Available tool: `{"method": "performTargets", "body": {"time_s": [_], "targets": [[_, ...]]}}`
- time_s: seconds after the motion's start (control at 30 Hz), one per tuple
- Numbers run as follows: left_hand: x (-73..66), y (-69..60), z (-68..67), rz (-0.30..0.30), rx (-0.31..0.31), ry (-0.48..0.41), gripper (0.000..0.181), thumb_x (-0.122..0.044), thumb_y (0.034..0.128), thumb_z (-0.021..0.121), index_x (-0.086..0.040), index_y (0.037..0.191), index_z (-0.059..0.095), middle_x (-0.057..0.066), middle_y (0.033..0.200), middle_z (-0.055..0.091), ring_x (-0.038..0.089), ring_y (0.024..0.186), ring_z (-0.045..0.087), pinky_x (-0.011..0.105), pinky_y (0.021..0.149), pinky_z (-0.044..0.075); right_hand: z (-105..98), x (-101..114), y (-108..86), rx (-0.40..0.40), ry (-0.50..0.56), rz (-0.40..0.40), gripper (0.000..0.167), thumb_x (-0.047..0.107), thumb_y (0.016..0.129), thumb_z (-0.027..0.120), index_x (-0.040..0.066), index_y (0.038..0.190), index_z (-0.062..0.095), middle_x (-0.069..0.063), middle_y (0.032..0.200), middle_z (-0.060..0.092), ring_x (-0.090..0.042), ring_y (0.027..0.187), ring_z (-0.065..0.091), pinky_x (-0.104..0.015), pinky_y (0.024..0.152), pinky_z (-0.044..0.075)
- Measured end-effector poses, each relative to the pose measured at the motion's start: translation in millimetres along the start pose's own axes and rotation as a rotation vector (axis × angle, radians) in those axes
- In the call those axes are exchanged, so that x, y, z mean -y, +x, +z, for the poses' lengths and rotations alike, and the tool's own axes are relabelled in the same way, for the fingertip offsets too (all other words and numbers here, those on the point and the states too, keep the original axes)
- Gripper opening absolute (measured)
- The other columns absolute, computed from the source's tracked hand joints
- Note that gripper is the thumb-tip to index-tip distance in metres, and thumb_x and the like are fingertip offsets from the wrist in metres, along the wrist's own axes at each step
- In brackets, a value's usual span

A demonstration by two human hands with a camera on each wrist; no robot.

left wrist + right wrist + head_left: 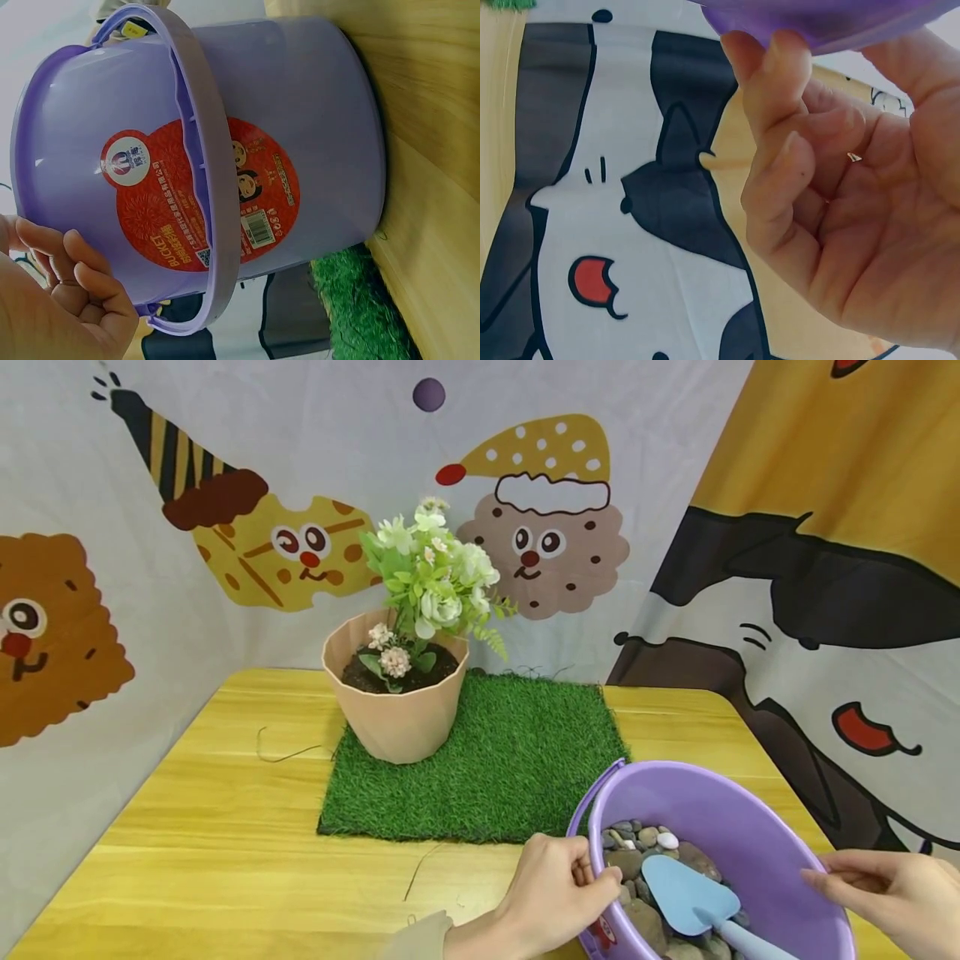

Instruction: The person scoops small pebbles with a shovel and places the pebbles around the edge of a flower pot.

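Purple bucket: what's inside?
Stones of mixed sizes, with a light-blue trowel lying on top. Whatever lies beneath them in the bucket is covered and can't be seen.

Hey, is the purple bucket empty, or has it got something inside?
Not empty: the purple bucket holds stones, with a blue trowel lying on them in the head view.

Two hands show, one left hand (pixel 551 889) and one right hand (pixel 892 889), with one purple bucket (pixel 776 843), one blue trowel (pixel 686 889) and stones (pixel 643 925) too overlapped to count. There are also one flowerpot (pixel 397 724), one turf mat (pixel 536 760), one counter (pixel 217 835) and at least four cartoon faces (pixel 529 547).
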State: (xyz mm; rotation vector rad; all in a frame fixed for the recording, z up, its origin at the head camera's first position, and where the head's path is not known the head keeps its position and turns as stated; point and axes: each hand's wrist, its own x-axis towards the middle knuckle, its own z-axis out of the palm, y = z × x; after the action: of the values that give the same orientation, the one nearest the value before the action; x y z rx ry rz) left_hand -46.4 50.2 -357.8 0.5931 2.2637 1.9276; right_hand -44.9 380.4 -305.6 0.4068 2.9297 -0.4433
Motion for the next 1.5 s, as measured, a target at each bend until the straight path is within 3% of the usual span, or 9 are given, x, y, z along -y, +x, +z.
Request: {"method": "performTargets", "body": {"time_s": [0.23, 0.37, 0.47, 0.77, 0.97, 1.17, 1.4, 1.5], "targets": [[2.8, -11.3, -17.8, -0.018, -0.018, -0.028, 0.023, -0.014, 0.0813, 0.068, -0.001, 0.064, 0.061, 0.007, 0.054, 0.062, -0.010, 0.043, 0.045, 0.016, 0.038, 0.047, 4, 16, -1.1, 0.051, 0.010, -0.052, 0.053, 0.050, 0.083, 0.065, 0.001, 0.100, 0.071, 0.005, 0.075, 0.067, 0.002, 0.061, 0.048, -0.017, 0.054, 0.034], [5.4, -16.4, -28.3, -0.016, -0.045, -0.009, 0.023, -0.013, 0.0810, 0.067, -0.002, 0.062, 0.059, 0.010, 0.053, 0.061, -0.009, 0.042, 0.042, 0.014, 0.035, 0.043, 6, 28, -4.2, 0.062, 0.003, -0.119, 0.043, 0.050, 0.084, 0.065, 0.011, 0.099, 0.072, 0.006, 0.073, 0.058, 0.001, 0.061, 0.042, -0.019, 0.056, 0.027], [6.6, -20.3, -35.6, -0.019, -0.056, -0.013, 0.020, -0.011, 0.0809, 0.066, -0.001, 0.064, 0.060, 0.011, 0.053, 0.060, -0.008, 0.042, 0.042, 0.015, 0.035, 0.042, 8, 36, -5.8, 0.062, 0.015, -0.158, 0.036, 0.047, 0.084, 0.065, 0.015, 0.097, 0.072, 0.005, 0.072, 0.057, 0.001, 0.062, 0.042, -0.018, 0.056, 0.028], [9.2, -33.7, -52.9, 0.036, -0.107, 0.039, 0.017, -0.007, 0.0804, 0.065, -0.003, 0.064, 0.061, 0.012, 0.053, 0.058, -0.009, 0.045, 0.041, 0.013, 0.037, 0.040, 15, 61, -10.2, 0.000, 0.070, -0.268, 0.025, 0.043, 0.081, 0.070, 0.020, 0.089, 0.072, 0.008, 0.072, 0.062, 0.003, 0.063, 0.047, -0.017, 0.057, 0.035], [13.3, -42.5, -62.6, 0.098, -0.203, 0.098, 0.022, -0.003, 0.0763, 0.066, -0.007, 0.058, 0.054, 0.008, 0.048, 0.053, -0.010, 0.048, 0.036, 0.011, 0.038, 0.034, 22, 79, -11.5, -0.040, 0.091, -0.320, 0.018, 0.036, 0.079, 0.074, 0.019, 0.086, 0.073, 0.009, 0.066, 0.056, 0.001, 0.060, 0.042, -0.019, 0.052, 0.030], [13.2, -52.1, -72.7, 0.064, -0.241, 0.104, 0.025, -0.005, 0.0772, 0.067, -0.009, 0.057, 0.052, 0.005, 0.051, 0.052, -0.008, 0.052, 0.039, 0.013, 0.042, 0.035, 28, 95, -13.1, -0.066, 0.135, -0.349, 0.020, 0.034, 0.077, 0.076, 0.017, 0.087, 0.074, 0.008, 0.064, 0.054, 0.000, 0.059, 0.042, -0.019, 0.050, 0.029], [11.7, -60.7, -80.7, -0.049, -0.255, 0.054, 0.023, -0.007, 0.0780, 0.068, -0.009, 0.060, 0.054, 0.004, 0.053, 0.054, -0.005, 0.051, 0.043, 0.017, 0.044, 0.040, 34, 106, -13.7, -0.072, 0.186, -0.402, 0.015, 0.031, 0.078, 0.075, 0.018, 0.084, 0.072, 0.009, 0.064, 0.055, -0.001, 0.059, 0.044, -0.019, 0.052, 0.031], [12.0, -64.0, -83.8, -0.049, -0.289, 0.073, 0.022, -0.006, 0.0765, 0.068, -0.010, 0.059, 0.055, 0.002, 0.052, 0.054, -0.004, 0.051, 0.044, 0.018, 0.044, 0.041, 36, 111, -13.5, -0.069, 0.215, -0.417, 0.013, 0.030, 0.078, 0.076, 0.018, 0.083, 0.072, 0.010, 0.064, 0.056, -0.001, 0.059, 0.045, -0.018, 0.053, 0.034]]}}
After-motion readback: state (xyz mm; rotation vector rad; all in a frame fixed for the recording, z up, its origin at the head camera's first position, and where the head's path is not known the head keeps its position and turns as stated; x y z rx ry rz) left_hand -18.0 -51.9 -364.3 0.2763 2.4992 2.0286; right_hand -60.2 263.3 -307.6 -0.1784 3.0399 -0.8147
